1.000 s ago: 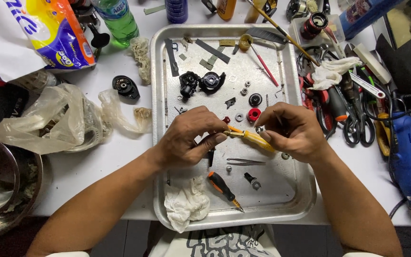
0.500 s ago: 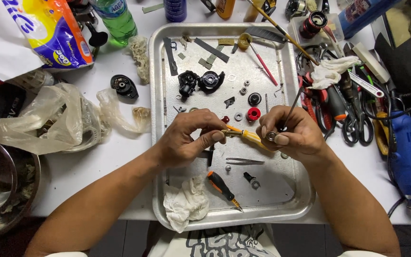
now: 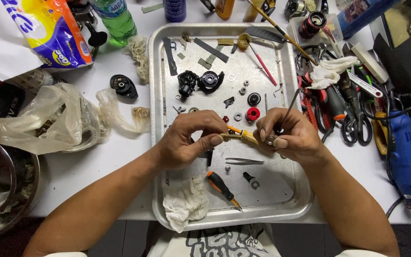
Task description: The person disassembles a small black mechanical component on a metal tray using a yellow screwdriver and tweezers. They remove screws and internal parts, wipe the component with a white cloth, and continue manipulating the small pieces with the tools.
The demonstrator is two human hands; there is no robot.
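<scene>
Over a metal tray (image 3: 286,200), my left hand (image 3: 189,140) pinches one end of a small yellow-orange tool (image 3: 239,135). My right hand (image 3: 288,135) grips its other end and also holds a small metal ring (image 3: 270,140) and a thin dark rod (image 3: 291,107) that sticks up between the fingers. Under the hands lie tweezers (image 3: 243,161), a small orange-handled screwdriver (image 3: 220,185) and a crumpled white rag (image 3: 184,202). Farther back on the tray sit black reel parts (image 3: 198,81), a red ring (image 3: 252,113) and several small washers.
Pliers, scissors and other hand tools (image 3: 343,114) are heaped right of the tray, beside a blue rotary tool (image 3: 405,152). A crumpled plastic bag (image 3: 53,119), a black reel cover (image 3: 122,87) and a metal bowl (image 3: 1,185) are at the left. A green bottle (image 3: 115,19) stands behind.
My right hand has turned and shifted slightly right along the yellow tool, so the metal ring now shows at its fingertips. The left hand has kept its pinch.
</scene>
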